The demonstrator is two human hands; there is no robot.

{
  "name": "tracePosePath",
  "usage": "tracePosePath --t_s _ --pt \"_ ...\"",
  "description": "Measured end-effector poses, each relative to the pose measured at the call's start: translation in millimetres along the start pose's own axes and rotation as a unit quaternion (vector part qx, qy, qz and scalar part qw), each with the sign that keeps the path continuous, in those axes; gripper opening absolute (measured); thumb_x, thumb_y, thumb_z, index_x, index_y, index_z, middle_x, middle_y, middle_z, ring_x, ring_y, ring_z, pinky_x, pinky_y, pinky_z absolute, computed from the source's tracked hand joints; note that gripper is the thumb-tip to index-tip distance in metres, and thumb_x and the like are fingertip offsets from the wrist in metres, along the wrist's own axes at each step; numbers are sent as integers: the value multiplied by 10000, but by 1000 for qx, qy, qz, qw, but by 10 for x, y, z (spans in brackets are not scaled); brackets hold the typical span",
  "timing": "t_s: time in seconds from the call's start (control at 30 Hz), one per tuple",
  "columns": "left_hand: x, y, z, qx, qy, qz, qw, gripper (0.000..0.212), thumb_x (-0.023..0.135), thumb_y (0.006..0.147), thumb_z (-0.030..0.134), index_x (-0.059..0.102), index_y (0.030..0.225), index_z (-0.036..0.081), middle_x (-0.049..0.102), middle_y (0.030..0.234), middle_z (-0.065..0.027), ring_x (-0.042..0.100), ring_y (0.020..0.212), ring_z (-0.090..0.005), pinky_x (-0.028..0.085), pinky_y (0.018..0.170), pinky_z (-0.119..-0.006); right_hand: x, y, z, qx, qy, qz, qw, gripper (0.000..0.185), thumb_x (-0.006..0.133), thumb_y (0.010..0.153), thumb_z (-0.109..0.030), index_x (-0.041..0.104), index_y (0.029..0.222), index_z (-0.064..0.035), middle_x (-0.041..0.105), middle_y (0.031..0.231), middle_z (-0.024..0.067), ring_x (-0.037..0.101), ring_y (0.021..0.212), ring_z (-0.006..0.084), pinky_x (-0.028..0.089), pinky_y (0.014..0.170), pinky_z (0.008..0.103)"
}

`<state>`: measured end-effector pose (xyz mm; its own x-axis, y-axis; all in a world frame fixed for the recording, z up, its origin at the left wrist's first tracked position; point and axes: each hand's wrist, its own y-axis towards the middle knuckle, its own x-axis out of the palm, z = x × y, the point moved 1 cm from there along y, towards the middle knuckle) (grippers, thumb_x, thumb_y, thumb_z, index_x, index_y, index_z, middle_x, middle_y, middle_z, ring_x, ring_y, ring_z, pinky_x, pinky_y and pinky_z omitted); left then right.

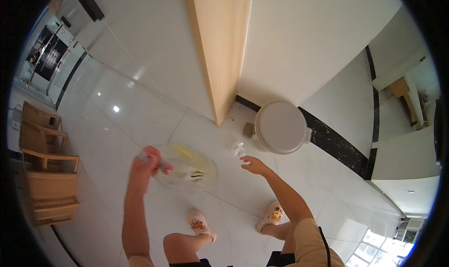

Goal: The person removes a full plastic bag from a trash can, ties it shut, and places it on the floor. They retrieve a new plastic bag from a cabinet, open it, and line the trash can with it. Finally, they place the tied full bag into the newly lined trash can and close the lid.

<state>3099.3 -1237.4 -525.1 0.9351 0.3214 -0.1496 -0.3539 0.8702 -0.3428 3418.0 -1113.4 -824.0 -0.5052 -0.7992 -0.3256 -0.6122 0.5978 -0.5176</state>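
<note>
My left hand (149, 163) is closed around the gathered neck of a clear plastic bag (208, 167), and it looks blurred. Through the bag's thin film I see something yellow (186, 152) and some white and dark items (195, 176), too unclear to name. A small crumpled piece of clear plastic (238, 149) is just beyond the fingertips of my right hand (254, 165). That hand has its thumb and fingers apart and nothing between them.
A lidded pale bin (282, 127) stands against the wall with a small brown block (248, 129) beside it. The wooden edge (224, 56) of a wall or door juts toward me. Wooden chairs (51, 183) line the left. My feet in clogs (200, 223) are on glossy tiles.
</note>
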Motion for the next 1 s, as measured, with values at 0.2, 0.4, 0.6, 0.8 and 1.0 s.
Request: tracePosePath --t_s 0.2,0.4,0.6,0.8,1.0 --pt "-182 318 -217 248 -30 28 968 342 539 802 432 459 811 99 572 674 -39 562 575 -118 353 489 -207 462 1066 851 13 -112 180 977 558 591 785 -305 397 1290 -168 212 1386 209 445 1103 334 380 937 360" --pt "0 771 -1059 253 34 19 967 354 502 827 439 463 910 97 643 861 -125 541 646 -125 309 504 -205 1135 1638 1328 -14 -314 191 930 363 555 788 -165 502 1143 -110 314 1312 127 411 1109 302 429 889 356" --pt "-126 883 -1354 258 -49 38 964 412 561 788 473 468 943 103 639 871 -116 558 685 -135 340 514 -205 889 1913 1331 -168 -303 286 894 212 511 759 -16 596 952 -44 544 1051 79 516 947 261 452 838 321" --pt "-258 730 -1482 216 -65 73 971 409 598 762 484 480 937 134 635 844 -98 564 692 -136 351 501 -204 -36 2765 927 -103 -97 436 889 200 519 763 -1 602 945 -1 553 1039 172 520 942 326 432 815 355" --pt "-363 558 -1676 175 -73 86 978 384 628 757 451 472 923 142 606 796 -57 575 685 -146 361 463 -195 -445 3147 807 -2 -190 461 867 337 547 753 -5 532 1088 26 473 1200 157 461 1058 324 400 878 373"
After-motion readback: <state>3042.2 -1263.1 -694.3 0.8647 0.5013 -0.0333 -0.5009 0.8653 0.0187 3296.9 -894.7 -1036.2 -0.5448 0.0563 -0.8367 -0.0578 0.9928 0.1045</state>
